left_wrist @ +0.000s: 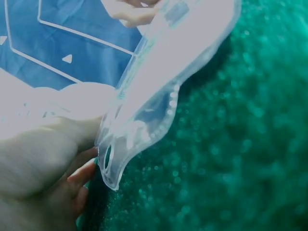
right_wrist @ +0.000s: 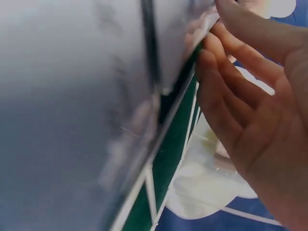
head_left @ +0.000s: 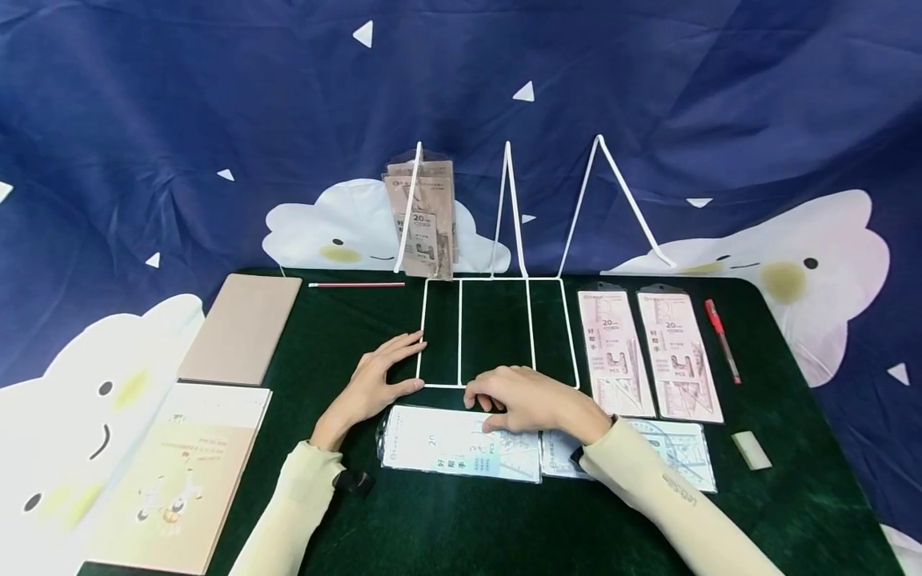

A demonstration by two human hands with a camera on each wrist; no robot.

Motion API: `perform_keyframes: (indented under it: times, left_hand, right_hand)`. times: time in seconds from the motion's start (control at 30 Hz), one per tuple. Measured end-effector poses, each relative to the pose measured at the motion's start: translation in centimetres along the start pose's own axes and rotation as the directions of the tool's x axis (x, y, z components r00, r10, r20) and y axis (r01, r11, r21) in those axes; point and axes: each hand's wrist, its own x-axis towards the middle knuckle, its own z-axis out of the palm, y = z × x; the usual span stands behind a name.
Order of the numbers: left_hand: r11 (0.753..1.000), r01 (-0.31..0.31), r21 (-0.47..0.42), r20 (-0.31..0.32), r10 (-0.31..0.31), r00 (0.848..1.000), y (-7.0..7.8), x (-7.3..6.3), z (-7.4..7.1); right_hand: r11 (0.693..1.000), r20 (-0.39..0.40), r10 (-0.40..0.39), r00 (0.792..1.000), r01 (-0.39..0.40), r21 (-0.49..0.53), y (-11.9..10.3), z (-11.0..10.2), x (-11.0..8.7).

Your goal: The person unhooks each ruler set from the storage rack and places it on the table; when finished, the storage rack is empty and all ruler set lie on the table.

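My left hand (head_left: 378,372) lies on the table with fairly straight fingers, its fingertips at the left side of a white wire rack (head_left: 439,386). Just in front of the rack a clear-sleeved blue ruler set (head_left: 461,444) lies flat; its hanging tab (left_wrist: 139,130) appears beside the left thumb in the left wrist view. Over that set's far edge is my right hand (head_left: 529,400), fingers loosely bent, thumb above the set. In the right wrist view the fingers come close to the set's edge (right_wrist: 159,130); contact is unclear. A second blue ruler set (head_left: 677,452) lies partly under the right forearm.
Brownish ruler sets (head_left: 432,224) stand in the rack's left end. Two pink ruler sets (head_left: 615,352) lie right of it, then a red pen (head_left: 723,340) and an eraser (head_left: 751,450). Leftward are a pencil (head_left: 356,285), a beige notebook (head_left: 241,328) and a booklet (head_left: 176,480).
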Motion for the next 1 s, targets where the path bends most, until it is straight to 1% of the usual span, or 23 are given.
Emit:
perform_keyframes:
  times: [0.07,0.1,0.13,0.17,0.2,0.27,0.33,0.4,0.47,0.5,0.57,0.63,0.67,0.77,0.9,1.0]
  left_hand:
    - [1.000,-0.013,-0.004,-0.006,0.013,1.000,0.0,0.0,0.1]
    - [1.000,-0.017,-0.005,-0.008,0.017,1.000,0.0,-0.1,0.1]
    - [1.000,-0.019,-0.004,-0.009,0.019,1.000,0.0,-0.1,0.1]
    - [1.000,-0.020,-0.005,-0.009,0.020,1.000,0.0,-0.1,0.0]
    - [1.000,-0.022,-0.006,-0.012,0.022,1.000,0.1,-0.1,0.0]
    - [1.000,-0.019,-0.010,-0.012,0.018,1.000,0.1,-0.1,-0.1]
    - [1.000,-0.019,-0.012,-0.013,0.018,1.000,0.1,-0.1,-0.1]
    - [1.000,-0.018,-0.014,-0.012,0.017,1.000,0.2,-0.1,-0.2]
    - [1.000,-0.014,-0.013,-0.008,0.014,1.000,0.2,0.0,-0.2]
    - [1.000,-0.011,-0.010,-0.007,0.011,1.000,0.2,0.0,-0.2]
    - [1.000,-0.004,-0.006,0.000,0.004,1.000,0.2,0.0,-0.4]
    - [1.000,0.001,-0.004,0.004,-0.001,1.000,0.3,0.0,-0.5]
    - [1.000,0.003,-0.005,0.005,-0.003,1.000,0.3,0.0,-0.5]
    - [1.000,0.005,-0.010,0.007,-0.005,1.000,0.3,0.1,-0.6]
    - [1.000,0.007,-0.008,0.009,-0.007,1.000,0.3,0.1,-0.4]
    - [1.000,0.010,-0.008,0.009,-0.010,1.000,0.2,0.1,-0.3]
  right_hand:
    - [1.000,-0.083,0.010,0.997,-0.008,0.023,0.2,0.1,-0.8]
    - [0.999,-0.133,0.020,0.991,-0.016,0.036,0.5,0.2,-1.3]
    - [0.998,-0.188,0.032,0.982,-0.022,0.056,0.7,0.1,-1.9]
    - [0.996,-0.246,0.054,0.968,-0.035,0.080,1.1,0.1,-2.4]
    - [0.994,-0.304,0.077,0.950,-0.048,0.102,1.5,0.0,-3.1]
    - [0.984,-0.413,0.138,0.900,-0.078,0.159,2.2,-0.3,-4.3]
    - [0.970,-0.503,0.212,0.838,-0.119,0.210,3.0,-0.4,-5.6]
    - [0.954,-0.564,0.284,0.776,-0.170,0.246,3.7,-0.4,-6.8]
    - [0.937,-0.600,0.345,0.722,-0.224,0.268,4.4,-0.1,-7.9]
    - [0.928,-0.612,0.369,0.699,-0.250,0.275,4.6,0.1,-8.4]
    - [0.911,-0.618,0.412,0.669,-0.285,0.298,5.1,0.4,-9.2]
    - [0.897,-0.614,0.442,0.654,-0.309,0.317,5.4,0.6,-9.8]
    - [0.890,-0.608,0.456,0.650,-0.317,0.328,5.5,0.7,-9.9]
    - [0.877,-0.591,0.480,0.649,-0.343,0.336,5.7,0.8,-10.2]
    - [0.874,-0.587,0.485,0.648,-0.365,0.320,5.7,1.0,-10.3]
    - [0.882,-0.605,0.470,0.643,-0.370,0.292,5.8,1.4,-10.3]
